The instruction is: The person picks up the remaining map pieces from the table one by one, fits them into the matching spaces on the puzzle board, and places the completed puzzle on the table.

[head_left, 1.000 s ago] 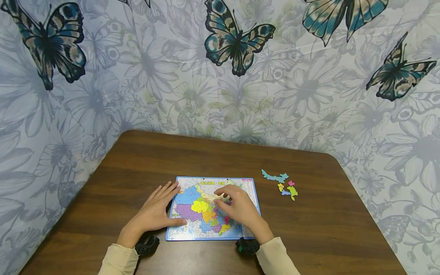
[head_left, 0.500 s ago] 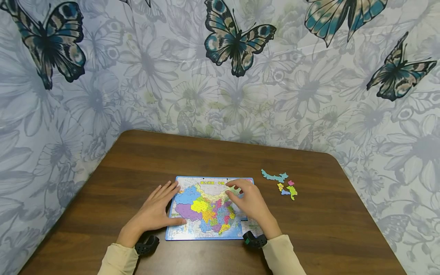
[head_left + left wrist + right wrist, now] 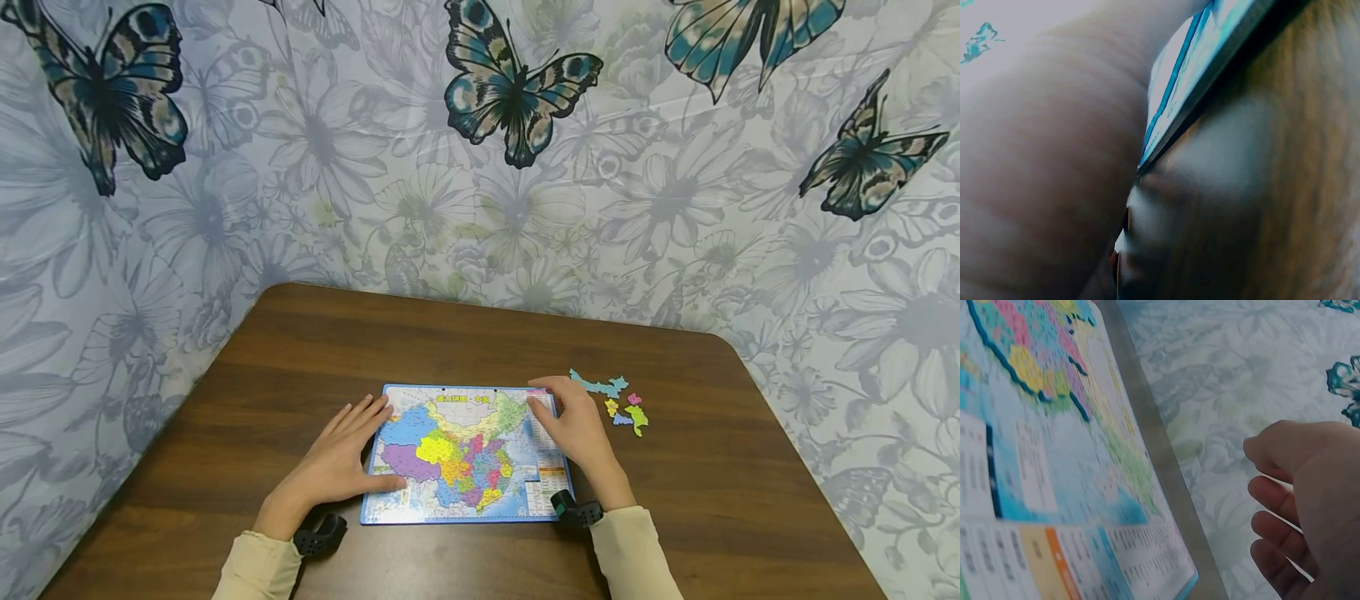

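Map board: a thin rectangular blue-rimmed puzzle board printed with a multicoloured map (image 3: 517, 503) is laid flat on the dark-brown wood-grain table (image 3: 420, 333); it is judged stiff, light and easily slid, best held by its edges.
Left hand: the left hand (image 3: 337, 458) is spread at the board's left edge, thumb laid over it; how firmly it is pressed cannot be told.
Right hand: the right hand (image 3: 573, 421) is held at the board's upper right edge, fingers loosely bent, thumb apart, nothing seen pinched.
Loose pieces: a long light-blue piece (image 3: 597, 387) and small pink, yellow, blue and green pieces (image 3: 638, 419) are scattered right of the board; judged light, best pinched by their rims.
Board contents: coloured regions are carried within the board's rim; whether recessed cannot be told.
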